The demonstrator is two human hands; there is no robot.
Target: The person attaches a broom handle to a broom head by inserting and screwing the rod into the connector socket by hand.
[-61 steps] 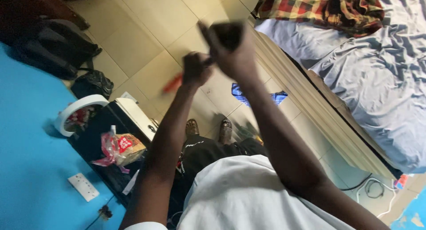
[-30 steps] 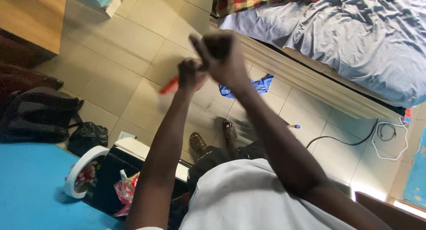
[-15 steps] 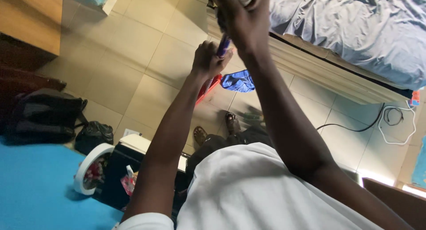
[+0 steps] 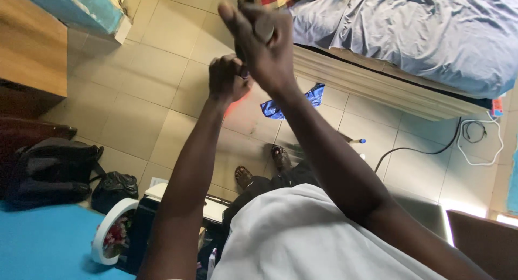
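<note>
Beige tiled floor (image 4: 135, 104) beside grey-sheeted bed (image 4: 431, 31); right hand (image 4: 264, 45) grips a small dark round object (image 4: 264, 27), left hand (image 4: 227, 77) fisted around something blurred.

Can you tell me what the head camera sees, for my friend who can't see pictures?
Two raised hands meet: the right hand grips a small round thing, and the left hand closes on something beside it. Below lie a tiled floor, a blue cloth and a bed.

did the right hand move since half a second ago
Yes. The right hand has come down and left, away from the bed edge, closer to the left hand.
</note>
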